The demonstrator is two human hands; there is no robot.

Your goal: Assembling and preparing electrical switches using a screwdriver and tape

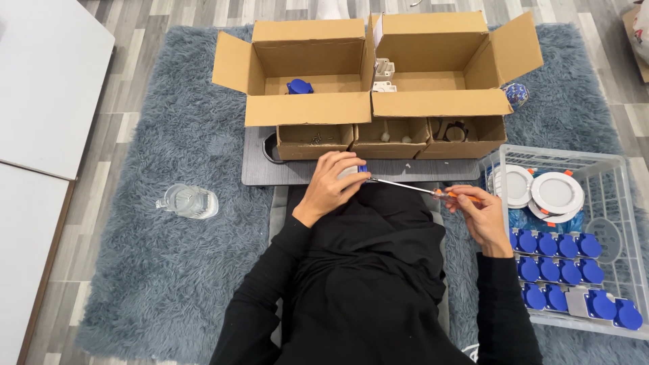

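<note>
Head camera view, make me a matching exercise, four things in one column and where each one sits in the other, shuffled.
Things:
1. screwdriver
2. glass jar
3. round white lamps
4. single blue cap

Places:
A. in the wire basket
B. in the right hand
C. in the left cardboard box
D. on the rug

Pairs: 1-B, 2-D, 3-A, 4-C

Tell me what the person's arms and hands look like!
Both arms are covered in long black sleeves that reach to the wrists. The left hand and the right hand are bare: no gloves. I cannot make out any rings, watch or bracelets on them.
</note>
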